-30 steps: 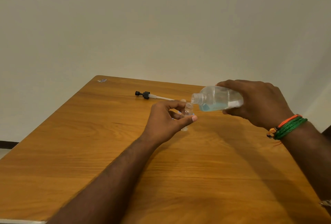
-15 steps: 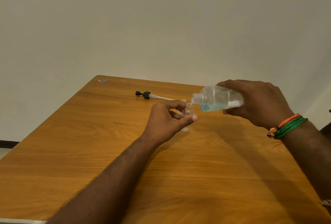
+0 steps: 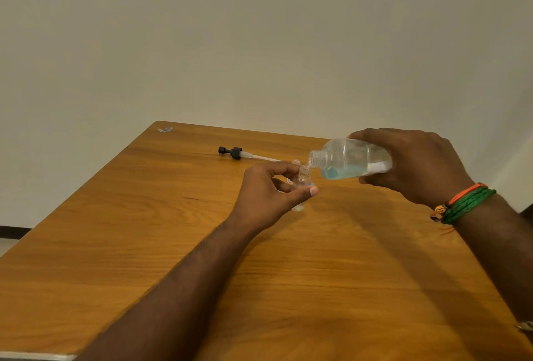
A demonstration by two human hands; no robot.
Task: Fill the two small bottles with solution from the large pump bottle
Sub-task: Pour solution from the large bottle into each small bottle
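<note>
Nothing has shifted since the earlier frame. The left hand (image 3: 269, 192) pinches the small bottle (image 3: 302, 184) between thumb and fingers (image 3: 284, 167). The right hand (image 3: 412, 164) grips the tipped large bottle (image 3: 350, 158), mouth touching the small bottle's neck. The pump (image 3: 230, 152) lies far left on the surface (image 3: 115, 245); the near and left areas are open.

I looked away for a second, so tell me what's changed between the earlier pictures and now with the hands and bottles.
Almost nothing visibly changed. The right hand holds the large bottle tipped at much the same angle, its mouth at the small bottle that the left hand pinches. The blue solution sits about where it did. The pump head lies unmoved on the table.
</note>
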